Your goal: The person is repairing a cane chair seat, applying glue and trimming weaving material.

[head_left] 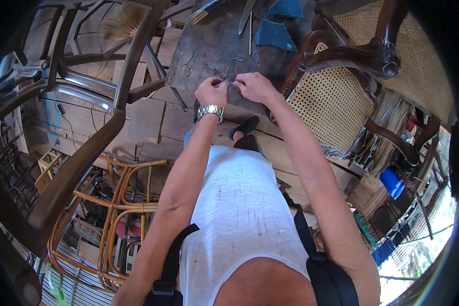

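Both my hands meet over the near edge of a dark wooden work board (204, 51). My left hand (211, 93), with a metal watch (210, 110) on the wrist, is closed in a pinch. Facing it, my right hand (255, 86) pinches too, its fingertips close to the left ones. Something small and pale shows between the fingertips, too tiny to name. Just beyond the hands, several small nails (238, 57) lie on the board. Farther up are a thin stick (250, 33), a knife blade (246, 18), a paintbrush (204, 12) and two blue pieces (275, 35), (286, 8).
A carved dark chair with a woven cane seat (331, 97) lies tipped at the right. Dark wooden chair frames (120, 102) crowd the left, above a rattan frame (112, 204). A straw brush (122, 23) is at the upper left, a blue container (391, 183) at the right.
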